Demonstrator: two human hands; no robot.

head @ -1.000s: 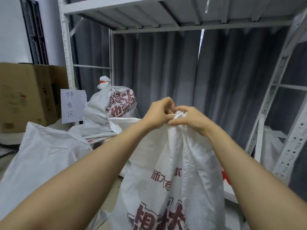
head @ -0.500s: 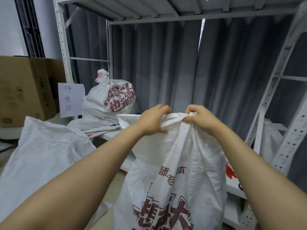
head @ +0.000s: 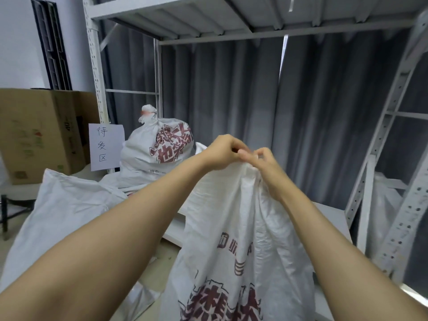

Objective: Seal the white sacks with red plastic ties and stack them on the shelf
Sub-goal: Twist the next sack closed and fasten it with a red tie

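Two hands gather the neck of a white sack in front of a metal shelf.

A pale grey metal shelf [head: 231, 19] stands before a dark grey pleated curtain [head: 231, 100]. The white woven sack with red print [head: 231, 239] is upright in front of the shelf's lower board, its bottom out of view. A plain white sack [head: 64, 209] lies slumped to its left, near a brown cardboard box [head: 34, 135]. On the lower board sits a tied white printed sack [head: 157, 149], with a reddish band around its knotted top [head: 146, 111], beside a handwritten white paper sign [head: 106, 145]. The left hand [head: 222, 152] and right hand [head: 266, 163] meet at the front sack's bunched mouth, both with curled fingers pinching the gathered fabric. Whether a tie is between them cannot be told.
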